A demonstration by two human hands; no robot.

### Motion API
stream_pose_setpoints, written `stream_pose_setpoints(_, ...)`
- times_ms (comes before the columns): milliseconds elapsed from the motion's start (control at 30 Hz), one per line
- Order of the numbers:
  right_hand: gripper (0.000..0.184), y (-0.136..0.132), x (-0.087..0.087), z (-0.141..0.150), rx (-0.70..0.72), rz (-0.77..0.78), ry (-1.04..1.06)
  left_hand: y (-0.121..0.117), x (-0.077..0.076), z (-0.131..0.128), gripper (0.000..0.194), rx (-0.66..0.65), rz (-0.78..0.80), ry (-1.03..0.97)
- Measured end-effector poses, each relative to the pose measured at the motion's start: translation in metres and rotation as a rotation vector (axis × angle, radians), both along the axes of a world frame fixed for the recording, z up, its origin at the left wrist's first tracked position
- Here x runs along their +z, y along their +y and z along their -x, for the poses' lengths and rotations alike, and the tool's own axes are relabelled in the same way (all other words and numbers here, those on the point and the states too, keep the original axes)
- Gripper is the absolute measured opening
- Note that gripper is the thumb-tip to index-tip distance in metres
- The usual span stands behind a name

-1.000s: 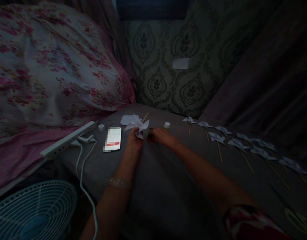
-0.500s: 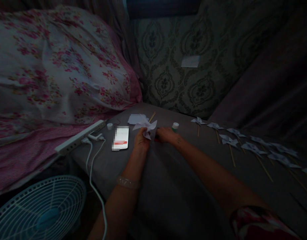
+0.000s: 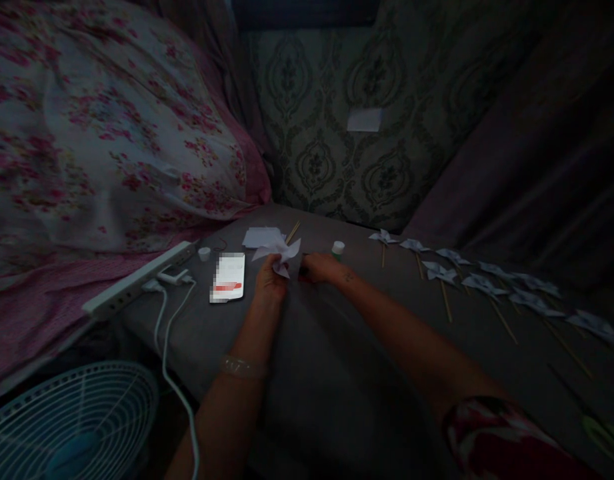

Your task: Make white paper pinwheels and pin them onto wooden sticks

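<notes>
A white paper pinwheel [image 3: 283,251] is pinched in my left hand [image 3: 271,275], its folded blades standing up above the thumb. My right hand [image 3: 321,267] is closed just right of it, low over the grey surface; its fingertips are in shadow, and a small dark thing at them is too dim to name. Behind the right hand stands a small green bottle with a white cap [image 3: 338,249]. Thin wooden sticks [image 3: 293,231] and a stack of white paper [image 3: 261,237] lie just beyond the pinwheel.
Several finished pinwheels on sticks [image 3: 441,273] lie in rows at the right. Green-handled scissors [image 3: 604,433] rest near the right edge. A phone [image 3: 231,277], a white cap [image 3: 203,254] and a power strip [image 3: 137,280] with cables are at the left, above a blue fan [image 3: 81,420].
The camera view swings right-to-left and back a little. My left hand keeps the pinwheel, and my right hand stays closed beside it with little visible movement.
</notes>
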State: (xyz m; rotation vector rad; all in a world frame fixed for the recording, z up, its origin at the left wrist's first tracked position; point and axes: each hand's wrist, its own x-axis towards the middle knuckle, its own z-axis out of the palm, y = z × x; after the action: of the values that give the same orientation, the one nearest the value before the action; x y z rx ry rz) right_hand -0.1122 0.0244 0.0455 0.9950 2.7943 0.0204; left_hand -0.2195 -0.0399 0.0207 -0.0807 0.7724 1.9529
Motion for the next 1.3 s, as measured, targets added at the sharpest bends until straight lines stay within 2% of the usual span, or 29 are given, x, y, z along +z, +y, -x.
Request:
stream_pose_setpoints(267,0.031,0.001,-0.001,-0.003,-0.002,0.023,0.035,0.001,-0.003,0.001,0.019,-0.004,-0.028,0.003)
stream_pose_setpoints(500,0.029,-0.003,0.002,-0.012,-0.020,0.042,0.132,0.000,-0.004,0.002,0.016,-0.004,0.018,0.075)
stream_pose_setpoints(633,0.021,-0.002,-0.007,-0.018,-0.059,0.171,0.398,0.000,-0.002,0.000,0.019,0.022,0.023,0.095)
stream_pose_setpoints(833,0.014,-0.014,-0.019,-0.044,-0.301,0.436,0.932,-0.002,-0.006,-0.008,0.012,0.041,0.006,0.255)
stream_pose_setpoints(933,0.024,-0.025,-0.015,-0.070,-0.346,0.654,1.130,-0.005,-0.006,-0.019,0.009,-0.013,0.012,0.364)
stream_pose_setpoints(1000,0.030,-0.031,-0.009,-0.090,-0.337,0.727,1.196,-0.008,-0.002,-0.031,0.009,-0.050,0.018,0.430)
stream_pose_setpoints(1067,0.031,-0.037,-0.002,-0.108,-0.305,0.657,1.234,-0.011,0.004,-0.047,0.007,-0.089,0.015,0.498)
stream_pose_setpoints(1233,0.018,-0.049,0.023,-0.143,-0.208,0.136,1.266,-0.016,0.026,-0.093,0.008,-0.183,-0.022,0.658)
stream_pose_setpoints(1300,0.014,-0.053,0.033,-0.153,-0.166,-0.006,1.269,-0.017,0.034,-0.108,0.009,-0.218,-0.029,0.689)
